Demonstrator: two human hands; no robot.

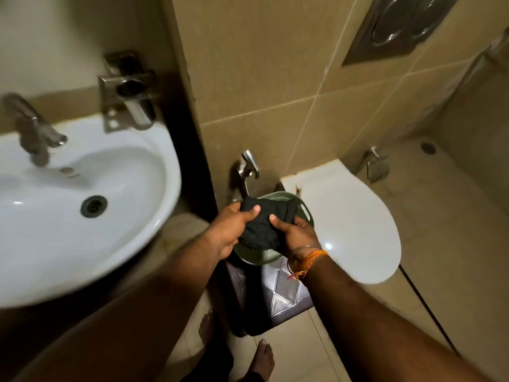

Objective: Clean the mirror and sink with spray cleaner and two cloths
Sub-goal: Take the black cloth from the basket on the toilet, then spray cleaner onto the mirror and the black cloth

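Observation:
A black cloth (261,224) is bunched between both hands over a green basin (303,209) that stands on a dark patterned stool (278,293). My left hand (231,230) grips the cloth's left side, thumb on top. My right hand (294,232) grips its right side; that wrist wears a bangle and an orange thread. The white sink (68,216) lies to the left, with its chrome tap (33,128) at the back and a dark drain in the bowl. No mirror or spray bottle is in view.
A closed white toilet (352,219) stands right of the stool. A chrome wall tap (248,166) sticks out just behind the basin. A metal holder (126,92) is fixed above the sink. A flush plate (399,26) sits high on the tiled wall. Bare feet (261,359) stand below.

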